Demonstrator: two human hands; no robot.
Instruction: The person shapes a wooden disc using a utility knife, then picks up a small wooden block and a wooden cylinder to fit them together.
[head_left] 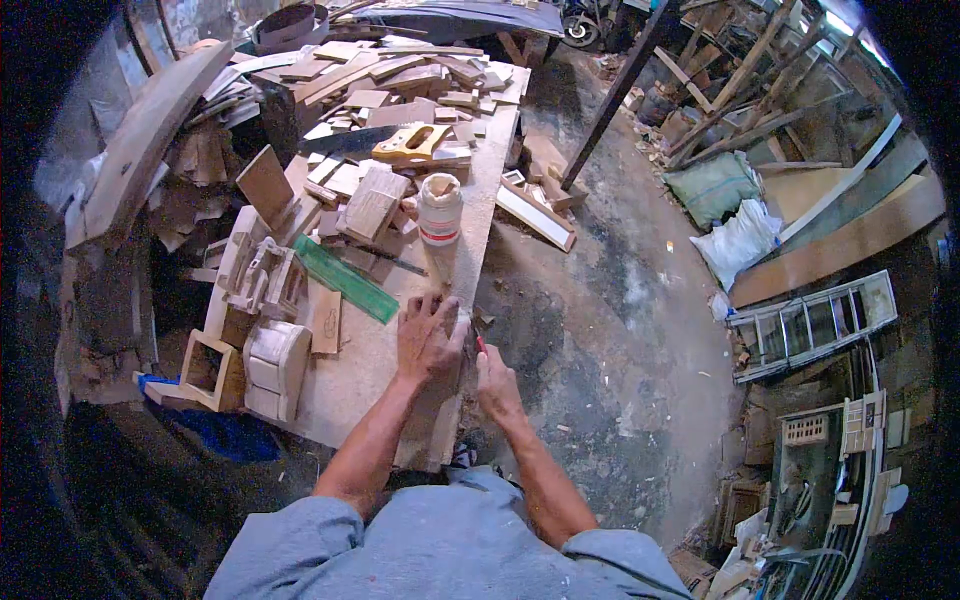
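My left hand (428, 335) presses down at the right edge of the workbench (355, 400), its fingers bent and close together. Whatever lies under those fingers is hidden. Just right of it, over the bench edge, my right hand (497, 385) is closed around what looks like a hammer (481, 342), with a red handle and a dark head. A white plastic jar (440, 210) with a crusted mouth stands beyond my left hand. To the left lie a green translucent strip (347, 280) and a small wooden plate (326, 321).
Wood offcuts (400, 85) pile up at the bench's far end, with a yellow-handled handsaw (410, 143) on them. Wooden blocks (275, 365) and a square wooden frame (211, 370) sit at the left edge. White sacks (738, 238) and a ladder-like frame (815, 325) line the right.
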